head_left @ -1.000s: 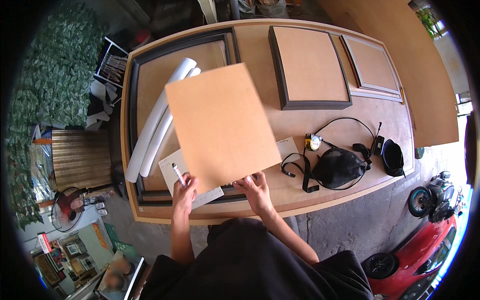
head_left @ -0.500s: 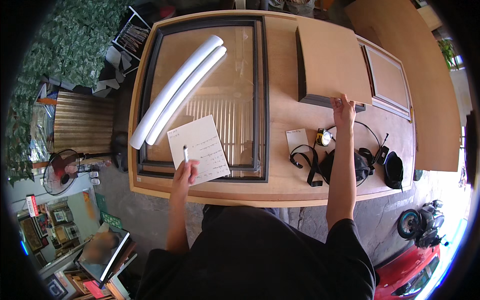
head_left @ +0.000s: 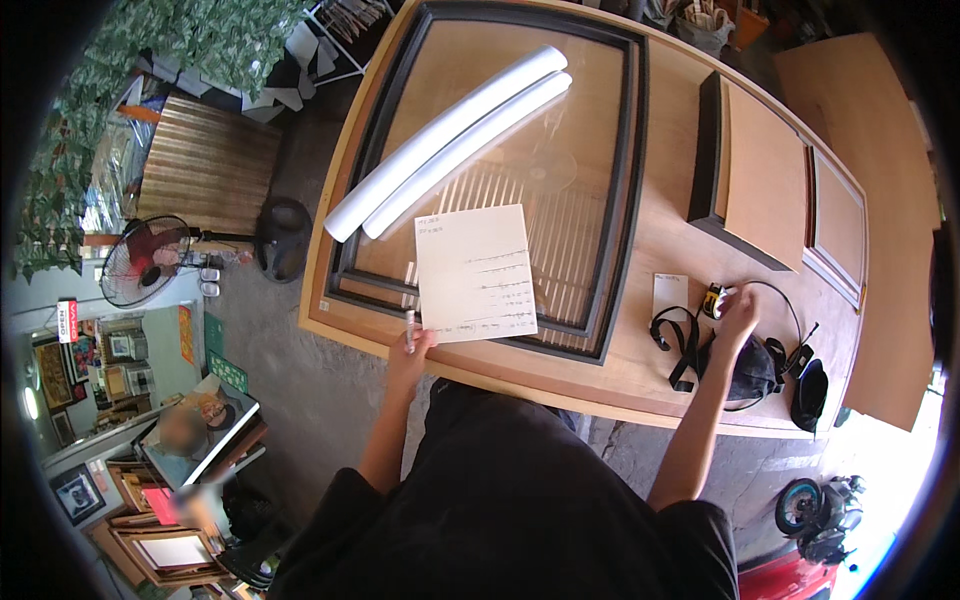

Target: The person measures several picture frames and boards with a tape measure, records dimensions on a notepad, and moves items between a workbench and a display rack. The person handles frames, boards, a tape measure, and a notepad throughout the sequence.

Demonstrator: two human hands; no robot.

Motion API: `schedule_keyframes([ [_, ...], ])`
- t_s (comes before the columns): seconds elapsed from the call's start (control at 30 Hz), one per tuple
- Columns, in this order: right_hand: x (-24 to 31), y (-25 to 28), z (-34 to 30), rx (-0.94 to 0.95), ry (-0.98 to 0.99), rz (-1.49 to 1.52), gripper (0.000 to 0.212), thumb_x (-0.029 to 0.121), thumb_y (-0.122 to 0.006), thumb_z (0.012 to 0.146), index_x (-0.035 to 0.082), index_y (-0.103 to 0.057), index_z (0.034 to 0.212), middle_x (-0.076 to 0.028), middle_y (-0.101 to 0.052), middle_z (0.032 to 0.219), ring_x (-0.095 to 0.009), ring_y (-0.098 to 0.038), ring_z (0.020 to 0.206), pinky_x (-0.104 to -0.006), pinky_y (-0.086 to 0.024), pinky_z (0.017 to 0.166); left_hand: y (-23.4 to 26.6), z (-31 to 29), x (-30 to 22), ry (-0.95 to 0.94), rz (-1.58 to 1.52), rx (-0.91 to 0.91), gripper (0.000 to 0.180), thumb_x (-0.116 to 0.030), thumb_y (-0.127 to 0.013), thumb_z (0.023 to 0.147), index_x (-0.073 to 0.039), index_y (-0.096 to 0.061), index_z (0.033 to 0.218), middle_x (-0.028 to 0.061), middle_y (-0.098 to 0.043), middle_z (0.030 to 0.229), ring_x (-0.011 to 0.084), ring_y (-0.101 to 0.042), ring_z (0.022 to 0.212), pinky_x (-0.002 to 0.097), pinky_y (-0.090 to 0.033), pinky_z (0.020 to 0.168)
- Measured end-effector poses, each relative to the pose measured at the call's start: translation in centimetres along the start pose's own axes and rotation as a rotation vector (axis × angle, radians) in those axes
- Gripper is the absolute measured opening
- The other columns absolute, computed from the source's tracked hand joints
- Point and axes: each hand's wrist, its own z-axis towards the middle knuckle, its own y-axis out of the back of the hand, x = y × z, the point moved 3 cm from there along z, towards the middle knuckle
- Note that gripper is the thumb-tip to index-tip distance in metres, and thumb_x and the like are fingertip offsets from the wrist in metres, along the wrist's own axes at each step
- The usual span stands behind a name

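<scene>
My left hand is closed around a white pen held upright. Its fingertips meet the lower left corner of a handwritten sheet of paper, which overlaps a large dark frame with a clear pane. Over at the right, my right hand has its fingers closed on the side of a yellow and black tape measure. Just below that hand sit a black bag and its strap. A small note lies left of the tape measure.
Two white rolls lie across the pane. A brown board rests on a dark-edged frame, beside a smaller frame. The wooden table's front edge runs close to my body. A fan stands left.
My right hand has left the brown board's edge and come down to the tape measure. My left hand has moved to the paper's lower corner, pen still held. The whole view has shifted and turned.
</scene>
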Motion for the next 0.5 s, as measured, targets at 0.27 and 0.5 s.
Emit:
schedule_keyframes([
  [0.27,9.2,-12.5,-30.1,0.792,0.060,-0.173,0.033,0.031,-0.069,0.090,0.001,-0.064,0.103,-0.002,-0.048,0.062,-0.008,-0.043,0.055,-0.0272,-0.036,0.050,0.6,-4.2,-4.9,-0.114,-0.005,0.266,0.028,-0.028,-0.052,0.099,-0.002,-0.062,0.101,0.0155,-0.065,0.083,0.0267,-0.064,0.076,0.0338,-0.047,0.070],
  [0.5,17.3,-23.4,-33.3,1.514,-0.016,0.074,0.036,0.027,-0.057,0.098,-0.001,-0.064,0.120,-0.013,-0.070,0.082,-0.017,-0.065,0.075,-0.0297,-0.052,0.071,1.7,-3.6,-11.6,-0.514,0.061,0.688,0.017,-0.013,-0.054,0.097,0.002,-0.054,0.104,0.0213,-0.063,0.089,0.0387,-0.063,0.083,0.0421,-0.047,0.071],
])
